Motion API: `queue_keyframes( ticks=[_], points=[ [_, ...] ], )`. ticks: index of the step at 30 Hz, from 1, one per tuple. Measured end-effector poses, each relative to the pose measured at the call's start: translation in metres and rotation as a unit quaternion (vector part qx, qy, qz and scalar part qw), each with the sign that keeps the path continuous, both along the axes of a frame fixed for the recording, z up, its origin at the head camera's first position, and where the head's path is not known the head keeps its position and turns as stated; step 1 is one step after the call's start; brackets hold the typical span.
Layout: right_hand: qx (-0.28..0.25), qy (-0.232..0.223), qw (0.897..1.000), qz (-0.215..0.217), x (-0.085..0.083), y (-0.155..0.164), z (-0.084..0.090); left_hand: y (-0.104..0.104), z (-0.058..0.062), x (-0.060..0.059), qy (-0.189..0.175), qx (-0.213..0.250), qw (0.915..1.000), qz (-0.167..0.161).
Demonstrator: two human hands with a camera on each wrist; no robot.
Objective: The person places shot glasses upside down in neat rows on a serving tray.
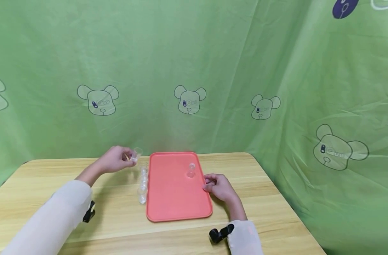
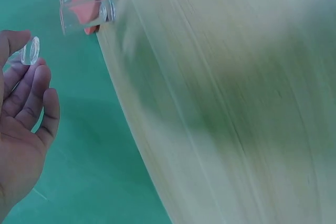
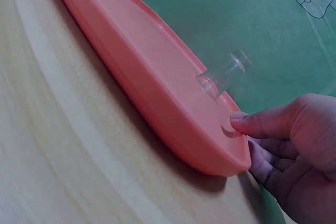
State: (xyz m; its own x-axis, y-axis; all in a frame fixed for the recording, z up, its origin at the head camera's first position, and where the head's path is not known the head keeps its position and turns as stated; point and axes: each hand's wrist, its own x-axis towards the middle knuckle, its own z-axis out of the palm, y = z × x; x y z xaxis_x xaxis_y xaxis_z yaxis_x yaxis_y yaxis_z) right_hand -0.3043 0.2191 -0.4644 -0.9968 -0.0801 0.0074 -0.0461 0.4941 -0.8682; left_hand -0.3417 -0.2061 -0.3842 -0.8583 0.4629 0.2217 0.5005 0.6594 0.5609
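Small clear glass [image 1: 136, 154], one item: pinched in the fingertips of the left hand [image 1: 115, 159], raised above the desk [image 1: 277, 198] just left of the far left corner of the pink tray [image 1: 175, 191]. In the left wrist view the same glass [image 2: 30, 51] sits between thumb and forefinger, the other fingers [image 2: 39, 95] loosely extended.

Row of clear glasses [image 1: 143, 182], several items: standing on the desk in a line along the tray's left edge, just beside it.

Single clear glass [image 1: 191, 170]: upright on the tray, toward its right edge.

Right hand [image 1: 219, 187]: holds the tray's right rim, thumb [image 3: 262, 124] pressed on top of the rim and fingers curled beneath it; the single glass stands near the thumb.

Green cloth with bear prints [image 1: 189, 100]: hangs behind and to the right of the desk.
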Motion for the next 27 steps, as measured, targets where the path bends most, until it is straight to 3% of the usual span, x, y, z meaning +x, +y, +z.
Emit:
queue_keyframes(
  ticks=[27],
  points=[
    [0.005,0.004,1.000,-0.002,-0.002,0.000,-0.002,0.062,0.014,-0.010,-0.004,-0.028,0.9984,-0.049]
  ],
)
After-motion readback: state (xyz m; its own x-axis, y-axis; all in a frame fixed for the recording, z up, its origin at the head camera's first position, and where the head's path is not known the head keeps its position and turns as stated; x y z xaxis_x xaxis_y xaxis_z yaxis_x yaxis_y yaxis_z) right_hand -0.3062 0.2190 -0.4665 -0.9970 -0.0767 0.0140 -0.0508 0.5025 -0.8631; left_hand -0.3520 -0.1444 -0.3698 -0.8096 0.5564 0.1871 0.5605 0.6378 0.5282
